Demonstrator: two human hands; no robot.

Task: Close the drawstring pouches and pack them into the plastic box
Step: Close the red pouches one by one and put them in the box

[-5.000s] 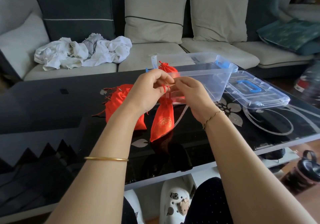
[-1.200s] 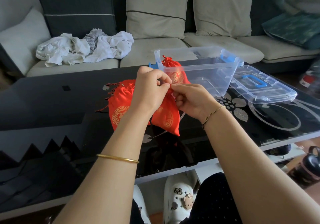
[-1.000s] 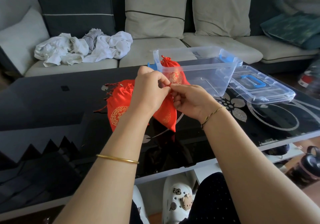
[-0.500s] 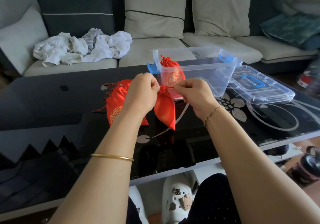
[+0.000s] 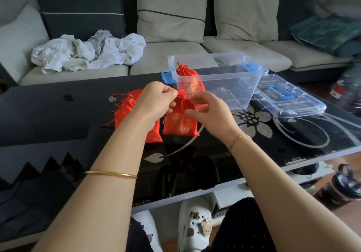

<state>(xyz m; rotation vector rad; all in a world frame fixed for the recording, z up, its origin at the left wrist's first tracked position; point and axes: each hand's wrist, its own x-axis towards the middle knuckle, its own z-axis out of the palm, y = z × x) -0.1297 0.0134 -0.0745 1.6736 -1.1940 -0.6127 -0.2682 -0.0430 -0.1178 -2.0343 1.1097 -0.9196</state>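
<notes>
Pouch (image 5: 181,122), neck bunched, is over the table (image 5: 58,111), its top pinched by the left hand (image 5: 156,101); the right hand (image 5: 213,113) touches its side, whether gripping cord I cannot tell; closing seems nearly done; next, carry it to the box (image 5: 234,87) at 1 o'clock, beside the packed pouch (image 5: 190,80); loose pouches (image 5: 129,111) wait at 9 o'clock.
</notes>
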